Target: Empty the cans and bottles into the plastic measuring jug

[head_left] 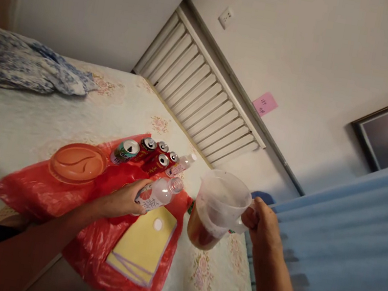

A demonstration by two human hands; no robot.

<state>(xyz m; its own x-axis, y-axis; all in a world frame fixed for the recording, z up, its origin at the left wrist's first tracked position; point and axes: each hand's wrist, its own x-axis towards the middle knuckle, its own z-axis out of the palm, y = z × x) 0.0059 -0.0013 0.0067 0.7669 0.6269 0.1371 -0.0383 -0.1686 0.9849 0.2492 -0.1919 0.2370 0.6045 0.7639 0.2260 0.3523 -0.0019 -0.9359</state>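
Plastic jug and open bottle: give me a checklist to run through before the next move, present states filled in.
1. Right hand gripping the plastic jug by its handle: ok.
2. Left hand holding the clear labelled bottle by its body: ok.
3. A hand free: not ok, both are occupied.
4. Bottle's mouth uncapped: ok.
5. Brown liquid well below the jug's rim: ok.
6. White disc on the folded yellow cloth being the bottle's cap: cannot tell.
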